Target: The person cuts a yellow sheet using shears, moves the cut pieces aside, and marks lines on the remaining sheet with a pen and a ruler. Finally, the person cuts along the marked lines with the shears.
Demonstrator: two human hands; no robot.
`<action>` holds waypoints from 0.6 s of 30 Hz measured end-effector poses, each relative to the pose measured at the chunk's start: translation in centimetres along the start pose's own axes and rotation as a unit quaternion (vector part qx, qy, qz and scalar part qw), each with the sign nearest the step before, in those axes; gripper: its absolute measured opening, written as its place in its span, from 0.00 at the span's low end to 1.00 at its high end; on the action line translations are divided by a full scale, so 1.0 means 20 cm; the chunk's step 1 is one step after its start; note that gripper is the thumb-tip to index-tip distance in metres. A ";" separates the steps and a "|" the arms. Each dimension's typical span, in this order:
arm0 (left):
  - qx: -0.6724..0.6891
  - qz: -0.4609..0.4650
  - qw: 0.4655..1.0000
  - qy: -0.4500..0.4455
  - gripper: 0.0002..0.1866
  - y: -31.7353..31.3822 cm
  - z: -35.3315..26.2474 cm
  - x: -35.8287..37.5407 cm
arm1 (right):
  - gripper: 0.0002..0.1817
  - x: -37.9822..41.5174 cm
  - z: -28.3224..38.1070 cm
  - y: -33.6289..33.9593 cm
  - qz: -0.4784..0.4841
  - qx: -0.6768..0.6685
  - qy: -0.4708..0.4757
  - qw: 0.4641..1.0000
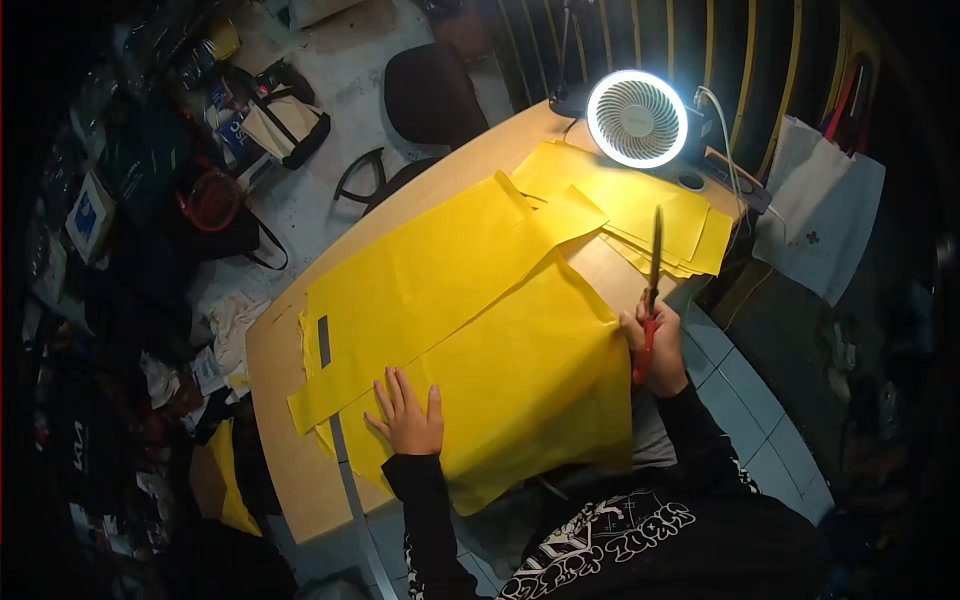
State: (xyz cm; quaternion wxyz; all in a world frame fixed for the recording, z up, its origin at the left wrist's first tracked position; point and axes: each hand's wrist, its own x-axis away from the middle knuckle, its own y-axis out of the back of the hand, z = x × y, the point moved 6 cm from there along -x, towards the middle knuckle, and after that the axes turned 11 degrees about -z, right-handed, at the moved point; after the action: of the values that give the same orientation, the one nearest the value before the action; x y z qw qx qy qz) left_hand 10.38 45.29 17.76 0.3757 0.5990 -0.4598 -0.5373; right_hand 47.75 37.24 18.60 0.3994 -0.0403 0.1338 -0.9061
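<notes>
Large yellow sheets (420, 270) lie across the wooden table, and the nearer yellow sheet (540, 370) hangs over the front edge toward my lap. My left hand (408, 418) rests flat on the near sheet with its fingers spread. In my right hand (660, 345) is a pair of scissors (645, 350) with red handles, its dark blades pointing up and away. That hand is at the right edge of the near sheet. A long metal ruler (345, 470) runs partly beneath the sheets and sticks out past the table's front edge.
More yellow pieces (680, 220) are stacked at the back right, under a lit ring-light fan (637, 120). A white bag (815, 210) hangs at the right. Behind the table (290, 440) stands a dark chair (430, 95). Bags and clutter cover the floor at left.
</notes>
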 end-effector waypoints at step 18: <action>0.006 -0.027 1.000 -0.009 0.39 0.00 0.01 0.01 | 0.17 0.03 0.15 -0.13 0.089 0.372 0.197 0.903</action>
State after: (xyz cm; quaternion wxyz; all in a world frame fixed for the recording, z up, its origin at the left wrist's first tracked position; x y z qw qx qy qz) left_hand 10.22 45.07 17.69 0.3531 0.6083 -0.4507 -0.5497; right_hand 46.12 37.89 22.13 0.4297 0.3028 -0.1338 -0.8401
